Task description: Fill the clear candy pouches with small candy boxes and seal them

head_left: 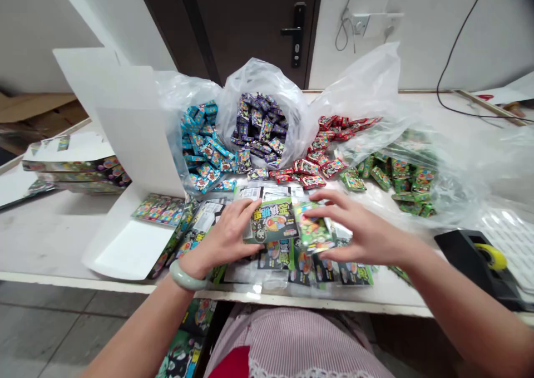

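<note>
My left hand [227, 233] grips the left edge of a black and green printed packet [275, 222] with pictures of sweets on it. Just to the right, my right hand [354, 227] pinches a small green candy packet [314, 230], perhaps several stacked, between thumb and fingers. The two printed things meet or nearly touch over the table. Beneath them lie more flat black and green packets [302, 261] in clear plastic. Beyond my hands, red candy packets [312, 167] and green candy packets [379, 175] are heaped loose.
Clear bags of blue candies [208, 150] and purple candies [262, 124] stand at the back. An open white display box [129, 250] with a row of packets is at left, near stacked boxes [83, 169]. A black tape dispenser [471, 261] sits at right. The table's front edge [325, 303] is close to my body.
</note>
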{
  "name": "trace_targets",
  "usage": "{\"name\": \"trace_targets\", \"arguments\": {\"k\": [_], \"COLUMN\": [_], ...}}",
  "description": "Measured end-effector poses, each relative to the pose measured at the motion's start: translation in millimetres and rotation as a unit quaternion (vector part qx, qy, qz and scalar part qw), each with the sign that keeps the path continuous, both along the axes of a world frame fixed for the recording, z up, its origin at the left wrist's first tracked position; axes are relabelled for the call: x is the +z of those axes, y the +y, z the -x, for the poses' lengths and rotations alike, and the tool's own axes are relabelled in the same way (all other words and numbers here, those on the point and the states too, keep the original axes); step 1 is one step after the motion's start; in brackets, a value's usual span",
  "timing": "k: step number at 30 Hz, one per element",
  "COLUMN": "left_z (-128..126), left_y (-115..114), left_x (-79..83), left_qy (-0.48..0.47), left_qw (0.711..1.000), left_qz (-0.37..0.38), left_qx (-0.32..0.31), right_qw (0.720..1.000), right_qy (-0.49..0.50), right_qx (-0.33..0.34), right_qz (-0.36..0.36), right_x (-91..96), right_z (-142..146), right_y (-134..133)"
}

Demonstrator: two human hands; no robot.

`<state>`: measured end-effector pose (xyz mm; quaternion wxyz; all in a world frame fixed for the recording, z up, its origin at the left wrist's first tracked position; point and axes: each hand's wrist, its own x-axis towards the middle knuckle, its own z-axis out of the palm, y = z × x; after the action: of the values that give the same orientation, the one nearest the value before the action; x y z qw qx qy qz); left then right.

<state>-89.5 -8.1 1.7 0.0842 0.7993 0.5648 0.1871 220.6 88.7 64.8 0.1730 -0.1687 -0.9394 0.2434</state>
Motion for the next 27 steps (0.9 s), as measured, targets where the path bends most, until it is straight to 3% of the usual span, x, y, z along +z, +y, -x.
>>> {"name": "trace_targets", "arguments": {"k": [3, 6, 17, 22, 27], "left_z": [-3.7, -0.2, -7.8, -10.8, -11.8], "left_y": [-4.5, -11.2, -12.1, -11.4, -13.5], "left_x": [-0.8, -0.6, -4.5, -8.8, -14.2], "left_qy": [-0.014, -0.031, -0.053, -0.069, -0.064], "left_qw": [1.0, 0.999, 0.995, 0.994, 0.997], "left_qz": [0.001, 0.015, 0.059, 0.07, 0.043], "left_qx": [0.003, 0.004, -0.053, -0.044, -0.005], "right_qw": [1.0, 1.0, 0.996, 0.996, 1.0], "right_qy": [-0.006, -0.02, -0.075, -0.072, 0.001], "right_qx": [0.003, -0.01, 0.01, 0.003, -0.029], "right_qz": [-0.006, -0.021, -0.053, -0.046, -0.007], "right_x": [-18.1, -30.9, -24.6, -35.3, -51.8], "right_z": [16.8, 15.7, 8.2, 17.3, 30.9], "right_y": [-2.3, 1.4, 5.4, 6.6, -6.8]}}
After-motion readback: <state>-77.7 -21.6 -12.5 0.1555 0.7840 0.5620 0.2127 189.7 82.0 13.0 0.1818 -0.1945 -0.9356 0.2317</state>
